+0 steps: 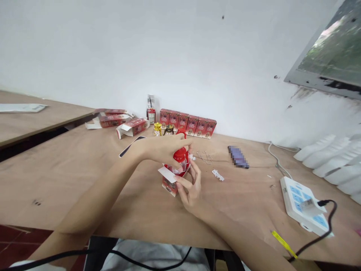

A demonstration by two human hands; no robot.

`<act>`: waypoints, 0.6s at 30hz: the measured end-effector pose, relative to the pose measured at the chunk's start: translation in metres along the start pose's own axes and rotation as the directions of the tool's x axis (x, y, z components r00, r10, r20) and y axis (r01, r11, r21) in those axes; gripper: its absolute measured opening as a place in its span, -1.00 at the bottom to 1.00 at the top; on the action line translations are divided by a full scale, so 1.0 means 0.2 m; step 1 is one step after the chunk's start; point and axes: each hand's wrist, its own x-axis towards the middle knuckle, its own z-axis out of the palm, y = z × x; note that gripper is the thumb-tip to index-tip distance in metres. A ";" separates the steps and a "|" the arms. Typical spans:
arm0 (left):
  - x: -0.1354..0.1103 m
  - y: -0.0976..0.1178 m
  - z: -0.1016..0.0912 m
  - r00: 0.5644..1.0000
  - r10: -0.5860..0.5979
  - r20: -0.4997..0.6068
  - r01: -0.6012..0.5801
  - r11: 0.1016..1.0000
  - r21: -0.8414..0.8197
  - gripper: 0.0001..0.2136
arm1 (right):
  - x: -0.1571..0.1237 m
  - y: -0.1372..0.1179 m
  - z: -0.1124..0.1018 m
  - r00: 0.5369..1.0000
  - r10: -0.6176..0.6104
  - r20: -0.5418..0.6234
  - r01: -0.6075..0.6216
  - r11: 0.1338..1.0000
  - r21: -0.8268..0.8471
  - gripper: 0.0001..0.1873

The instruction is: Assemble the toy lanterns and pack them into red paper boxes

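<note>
A small red lantern (pixel 179 154) with a clear body sits partly inside an upright, open red printed box (pixel 169 186) in front of me. My left hand (pixel 165 147) reaches over from the left, its thumb and fingers closed around the lantern's sides. My right hand (pixel 192 191) grips the box from the right, with fingers against its wall and a white flap (pixel 167 175) sticking out to the left. The box hides the lantern's lower part. Just behind my left hand stand a gold lantern (pixel 157 129), a dark bronze lantern (pixel 169 130) and another red lantern (pixel 181 131).
A row of closed red boxes (pixel 192 125) lines the wall. Opened boxes (pixel 135 127) lie at the back left. To the right are a phone (pixel 238 157), a white scrap (pixel 218 175), a power strip (pixel 303 205) with cables and a yellow strip (pixel 284 244).
</note>
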 end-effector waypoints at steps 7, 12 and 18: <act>0.01 0.09 0.06 0.992 -0.054 -0.114 0.089 0.940 0.330 -0.65 | -0.01 0.01 0.00 1.000 -0.003 0.007 0.003 1.000 -0.021 -0.54; 0.02 0.11 0.09 0.987 -0.043 -0.152 0.100 0.913 0.395 -0.66 | 0.00 -0.01 -0.01 0.999 -0.036 0.037 0.038 0.998 -0.053 -0.59; 0.07 0.05 0.10 0.999 -0.036 0.041 0.026 0.978 0.208 -0.73 | 0.02 -0.01 -0.01 0.998 -0.055 0.012 0.056 0.994 -0.097 -0.60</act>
